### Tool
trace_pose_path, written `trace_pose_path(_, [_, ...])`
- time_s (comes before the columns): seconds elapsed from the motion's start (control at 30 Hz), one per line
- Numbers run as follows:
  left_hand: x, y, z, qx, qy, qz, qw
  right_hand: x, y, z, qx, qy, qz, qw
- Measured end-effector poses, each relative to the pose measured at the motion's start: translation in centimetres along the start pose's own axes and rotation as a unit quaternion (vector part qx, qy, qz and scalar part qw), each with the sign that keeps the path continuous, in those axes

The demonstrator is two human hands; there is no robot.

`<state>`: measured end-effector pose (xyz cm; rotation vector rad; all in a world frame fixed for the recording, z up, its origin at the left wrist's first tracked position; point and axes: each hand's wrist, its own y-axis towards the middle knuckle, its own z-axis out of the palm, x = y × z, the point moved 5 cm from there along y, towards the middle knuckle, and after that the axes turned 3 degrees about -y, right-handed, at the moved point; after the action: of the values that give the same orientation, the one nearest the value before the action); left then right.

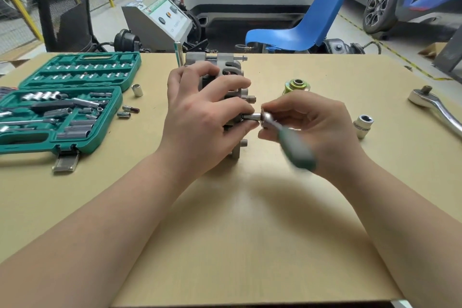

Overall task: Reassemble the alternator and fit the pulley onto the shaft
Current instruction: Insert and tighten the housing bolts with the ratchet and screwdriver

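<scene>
Your right hand [312, 127] grips one green-handled ratchet [295, 145]; its socket meets the alternator [230, 77], which your left hand [200, 117] grips mid-desk [250, 232]. One pulley [297, 85] stands behind, beside one loose socket [363, 125].

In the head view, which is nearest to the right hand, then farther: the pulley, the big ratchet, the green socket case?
1. pulley, just beyond the right hand.
2. big ratchet, at the table's right edge.
3. green socket case, far left, past the left hand.
</scene>
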<state>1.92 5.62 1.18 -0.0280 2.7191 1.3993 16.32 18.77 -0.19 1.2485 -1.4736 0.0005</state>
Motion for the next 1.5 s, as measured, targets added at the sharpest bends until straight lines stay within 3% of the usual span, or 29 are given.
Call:
trace_pose_path(0.27, [0.0,-0.1,-0.1,-0.010,-0.008,-0.003,1.000,-1.1,1.1,0.4,0.035,0.107,0.196,0.974])
trace_pose_path(0.37, [0.1,0.0,-0.1,-0.010,-0.024,-0.001,1.000,-0.9,0.8,0.3,0.034,0.092,0.155,0.983])
trace_pose_path(0.53, [0.3,0.0,-0.1,-0.005,-0.030,0.001,1.000,0.3,0.3,0.0,0.020,-0.001,-0.007,1.000])
trace_pose_path(0.83, [0.1,0.0,-0.3,-0.018,-0.032,0.004,0.999,-1.3,1.3,0.4,0.028,0.122,0.197,0.972])
trace_pose_path(0.93, [0.1,0.0,-0.3,-0.010,-0.031,0.003,0.999,-1.1,1.0,0.5,0.030,0.124,0.167,0.978])
trace_pose_path(1.13, [0.1,-0.1,-0.3,-0.005,-0.033,-0.001,0.999,0.2,0.4,0.3,0.028,0.038,0.000,0.999])
trace_pose_path(1.4, [-0.1,-0.1,-0.4,0.005,-0.009,0.007,1.000,-1.2,1.2,0.9,0.041,0.156,0.204,0.966])
trace_pose_path(1.5, [-0.1,-0.2,-0.3,0.008,-0.005,0.009,1.000,-1.4,0.9,0.8,0.047,0.164,0.196,0.966])
